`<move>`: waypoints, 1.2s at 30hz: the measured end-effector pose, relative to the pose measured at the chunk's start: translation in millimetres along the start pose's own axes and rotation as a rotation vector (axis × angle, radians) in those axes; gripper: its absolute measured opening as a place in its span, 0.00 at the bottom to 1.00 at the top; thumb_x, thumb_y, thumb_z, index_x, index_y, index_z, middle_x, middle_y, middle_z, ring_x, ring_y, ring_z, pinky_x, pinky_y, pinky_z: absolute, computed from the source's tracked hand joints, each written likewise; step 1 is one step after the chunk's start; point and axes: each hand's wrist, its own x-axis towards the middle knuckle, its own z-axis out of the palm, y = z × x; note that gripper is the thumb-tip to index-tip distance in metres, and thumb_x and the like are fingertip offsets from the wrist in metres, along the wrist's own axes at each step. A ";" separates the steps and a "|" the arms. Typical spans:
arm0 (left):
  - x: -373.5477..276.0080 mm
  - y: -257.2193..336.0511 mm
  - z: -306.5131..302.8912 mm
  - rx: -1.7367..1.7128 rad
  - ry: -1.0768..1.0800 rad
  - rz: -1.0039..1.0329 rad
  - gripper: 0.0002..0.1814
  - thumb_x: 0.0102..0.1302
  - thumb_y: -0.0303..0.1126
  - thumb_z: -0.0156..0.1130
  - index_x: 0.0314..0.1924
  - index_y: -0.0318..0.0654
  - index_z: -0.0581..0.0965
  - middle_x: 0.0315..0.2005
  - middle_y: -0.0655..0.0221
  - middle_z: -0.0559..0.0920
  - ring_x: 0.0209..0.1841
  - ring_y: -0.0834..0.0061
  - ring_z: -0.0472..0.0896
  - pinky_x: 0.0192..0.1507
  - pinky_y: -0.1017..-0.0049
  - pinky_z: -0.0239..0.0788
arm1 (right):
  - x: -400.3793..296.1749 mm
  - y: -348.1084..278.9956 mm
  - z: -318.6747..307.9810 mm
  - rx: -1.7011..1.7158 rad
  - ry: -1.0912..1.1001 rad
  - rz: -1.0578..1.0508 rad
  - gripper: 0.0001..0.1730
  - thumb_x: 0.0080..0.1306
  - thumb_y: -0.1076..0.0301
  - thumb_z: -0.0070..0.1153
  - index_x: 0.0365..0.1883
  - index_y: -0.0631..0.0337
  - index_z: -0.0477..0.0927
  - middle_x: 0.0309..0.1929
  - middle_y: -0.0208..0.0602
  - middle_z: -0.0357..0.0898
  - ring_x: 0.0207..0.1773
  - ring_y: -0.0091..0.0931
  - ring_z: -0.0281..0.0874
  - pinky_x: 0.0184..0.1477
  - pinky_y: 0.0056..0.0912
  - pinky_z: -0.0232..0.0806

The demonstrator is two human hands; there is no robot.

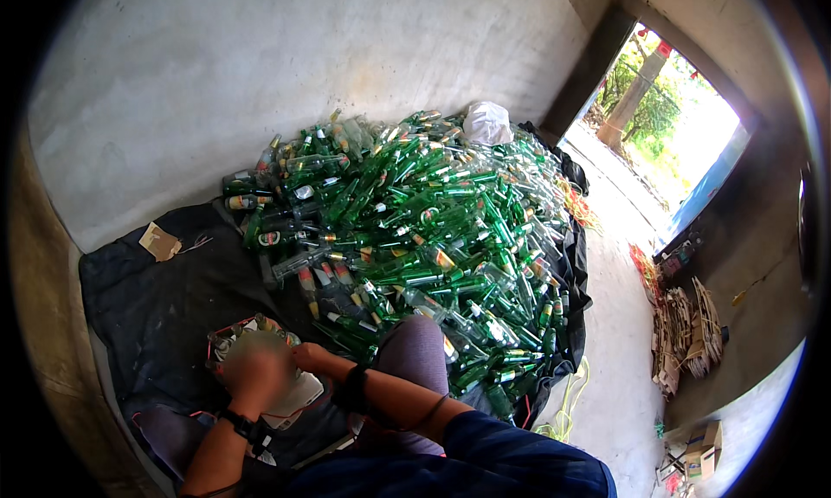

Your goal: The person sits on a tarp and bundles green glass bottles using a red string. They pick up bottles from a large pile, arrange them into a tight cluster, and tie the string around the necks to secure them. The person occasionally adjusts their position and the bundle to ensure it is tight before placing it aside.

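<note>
A bundle of glass bottles (224, 345) lies before me on the black sheet (195, 290), with red cord (209, 352) around its edge. My left hand (260, 371) is over this bundle, but a blur covers it and hides its fingers. At the bundle's right side is my right hand (310, 358), its fingers curled in; whether they hold cord or a bottle is too small to tell. A piece of white cardboard (302, 394) lies just below the hands. Beyond them spreads a large heap of mostly green and clear glass bottles (415, 219).
My bent knee (412, 345) rises against the heap's near edge. A white sack (488, 124) rests on top. A torn cardboard piece (160, 241) lies at left. Yellow cord (563, 407), stacks of flattened cardboard (685, 335) and an open doorway (656, 121) are at right.
</note>
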 end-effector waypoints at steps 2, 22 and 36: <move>3.5 5.4 10.5 -0.008 0.006 -0.003 0.11 0.64 0.42 0.65 0.41 0.44 0.84 0.38 0.61 0.84 0.40 0.57 0.83 0.40 0.55 0.75 | -25.2 40.6 34.4 -0.031 -0.075 0.030 0.11 0.60 0.68 0.57 0.39 0.59 0.86 0.41 0.43 0.86 0.44 0.41 0.87 0.46 0.43 0.79; 10.1 -17.1 63.6 -0.347 -0.488 -0.345 0.17 0.69 0.43 0.55 0.43 0.39 0.83 0.40 0.50 0.87 0.45 0.46 0.85 0.47 0.48 0.76 | 5.2 -37.4 -73.2 0.601 -0.154 0.570 0.20 0.66 0.51 0.64 0.41 0.61 0.87 0.32 0.44 0.86 0.37 0.34 0.85 0.43 0.40 0.74; -18.9 -55.5 123.2 -0.722 -0.424 -0.301 0.18 0.67 0.42 0.56 0.49 0.40 0.82 0.48 0.53 0.86 0.54 0.48 0.83 0.55 0.52 0.74 | 12.3 -25.3 -28.6 0.195 -0.088 0.532 0.17 0.69 0.49 0.61 0.46 0.47 0.90 0.41 0.42 0.88 0.46 0.44 0.86 0.46 0.47 0.75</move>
